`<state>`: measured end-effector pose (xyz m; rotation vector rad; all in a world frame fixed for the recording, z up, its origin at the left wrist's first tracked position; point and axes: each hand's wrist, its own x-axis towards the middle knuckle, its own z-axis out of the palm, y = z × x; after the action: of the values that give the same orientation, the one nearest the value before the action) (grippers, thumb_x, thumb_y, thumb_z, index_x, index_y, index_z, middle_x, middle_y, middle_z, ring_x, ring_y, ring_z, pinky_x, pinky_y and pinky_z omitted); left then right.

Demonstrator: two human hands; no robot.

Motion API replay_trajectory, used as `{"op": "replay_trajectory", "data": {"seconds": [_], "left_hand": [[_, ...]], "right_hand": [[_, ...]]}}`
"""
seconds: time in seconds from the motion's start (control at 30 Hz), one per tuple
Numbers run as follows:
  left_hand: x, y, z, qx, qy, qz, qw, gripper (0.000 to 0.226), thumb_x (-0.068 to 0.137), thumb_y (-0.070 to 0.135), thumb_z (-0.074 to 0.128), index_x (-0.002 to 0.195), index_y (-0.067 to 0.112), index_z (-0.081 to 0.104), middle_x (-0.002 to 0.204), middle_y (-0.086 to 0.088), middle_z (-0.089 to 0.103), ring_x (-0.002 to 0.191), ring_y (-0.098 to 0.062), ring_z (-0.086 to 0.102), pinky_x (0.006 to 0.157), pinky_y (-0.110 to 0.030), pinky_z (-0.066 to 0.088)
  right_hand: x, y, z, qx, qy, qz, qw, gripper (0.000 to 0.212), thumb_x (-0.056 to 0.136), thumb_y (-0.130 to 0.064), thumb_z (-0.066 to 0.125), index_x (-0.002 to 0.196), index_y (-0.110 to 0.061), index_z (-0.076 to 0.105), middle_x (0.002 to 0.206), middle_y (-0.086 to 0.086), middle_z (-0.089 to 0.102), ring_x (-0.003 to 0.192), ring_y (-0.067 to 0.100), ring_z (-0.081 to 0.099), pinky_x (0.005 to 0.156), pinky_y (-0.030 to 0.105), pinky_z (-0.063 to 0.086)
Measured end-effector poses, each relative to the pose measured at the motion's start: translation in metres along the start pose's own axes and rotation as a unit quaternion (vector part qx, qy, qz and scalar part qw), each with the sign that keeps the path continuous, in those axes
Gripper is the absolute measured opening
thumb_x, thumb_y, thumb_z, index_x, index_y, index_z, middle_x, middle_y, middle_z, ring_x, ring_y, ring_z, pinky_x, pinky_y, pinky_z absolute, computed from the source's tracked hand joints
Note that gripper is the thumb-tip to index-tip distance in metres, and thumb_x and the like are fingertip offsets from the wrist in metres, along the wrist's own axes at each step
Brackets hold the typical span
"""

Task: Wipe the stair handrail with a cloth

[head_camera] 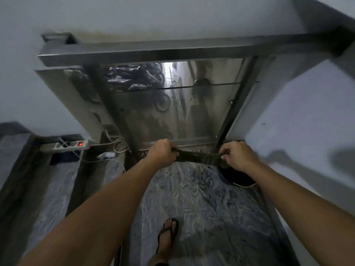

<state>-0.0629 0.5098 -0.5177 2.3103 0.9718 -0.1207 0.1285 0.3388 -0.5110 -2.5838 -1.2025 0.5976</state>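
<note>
A dark green cloth (199,158) is stretched between both my hands, low in front of a glass railing panel (192,112). My left hand (163,151) grips its left end in a closed fist. Its right end is pinched by my right hand (237,156). The metal stair handrail (172,49) is a flat steel bar running across the top of the glass panel, well above and beyond both hands. A second handrail piece (315,14) slopes up at the top right. The cloth is not touching any rail.
A power strip (65,145) with a red lit switch lies on a ledge at left, with white cables (113,152) trailing by the panel's foot. A dark round object (238,177) sits on the marbled floor (211,208) under my right hand. My sandalled foot (168,233) is below. White walls close both sides.
</note>
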Motion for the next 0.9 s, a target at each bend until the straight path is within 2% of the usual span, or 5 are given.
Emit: {"op": "replay_trajectory", "data": {"seconds": [0.3,0.47,0.73,0.83,0.9], "left_hand": [[0.173,0.009,0.147,0.093,-0.099,0.140,0.981,0.024,0.084,0.021,0.057,0.101,0.025,0.074,0.101,-0.007,0.071,0.094,-0.027,0.065,0.077,-0.035,0.052],[0.253,0.004,0.257,0.110,-0.096,0.161,0.976,0.026,0.084,0.029,0.060,0.108,0.029,0.070,0.111,-0.005,0.068,0.105,-0.025,0.062,0.085,-0.034,0.050],[0.335,0.022,0.407,0.098,-0.038,0.213,0.971,0.023,0.087,0.018,0.061,0.107,0.016,0.072,0.115,-0.011,0.064,0.108,-0.028,0.059,0.091,-0.038,0.052],[0.351,0.026,0.444,0.054,-0.050,0.207,0.976,0.026,0.088,0.022,0.062,0.111,0.012,0.070,0.113,-0.013,0.068,0.105,-0.027,0.063,0.092,-0.037,0.052],[0.359,0.019,0.458,0.041,-0.060,0.206,0.976,0.035,0.087,0.029,0.064,0.117,0.013,0.067,0.119,-0.011,0.065,0.109,-0.026,0.061,0.096,-0.037,0.050]], "right_hand": [[0.084,0.130,0.091,0.015,0.033,0.163,0.986,0.018,0.075,-0.009,0.067,0.074,-0.026,0.073,0.089,0.004,0.068,0.087,0.026,0.061,0.074,0.030,0.048],[0.123,0.219,0.173,0.036,0.031,0.216,0.975,0.021,0.071,-0.006,0.066,0.076,-0.025,0.074,0.084,0.004,0.072,0.086,0.025,0.063,0.074,0.027,0.048],[0.161,0.342,0.289,0.087,0.196,0.242,0.946,0.011,0.073,-0.004,0.068,0.076,-0.011,0.075,0.081,0.012,0.073,0.081,0.031,0.067,0.077,0.027,0.047],[0.172,0.365,0.313,0.136,0.222,0.240,0.935,0.013,0.079,-0.003,0.065,0.087,-0.007,0.074,0.087,0.014,0.071,0.084,0.035,0.067,0.082,0.037,0.054],[0.170,0.371,0.326,0.158,0.224,0.241,0.931,0.021,0.084,-0.001,0.060,0.102,0.000,0.070,0.102,0.020,0.070,0.094,0.035,0.065,0.082,0.032,0.051]]}}
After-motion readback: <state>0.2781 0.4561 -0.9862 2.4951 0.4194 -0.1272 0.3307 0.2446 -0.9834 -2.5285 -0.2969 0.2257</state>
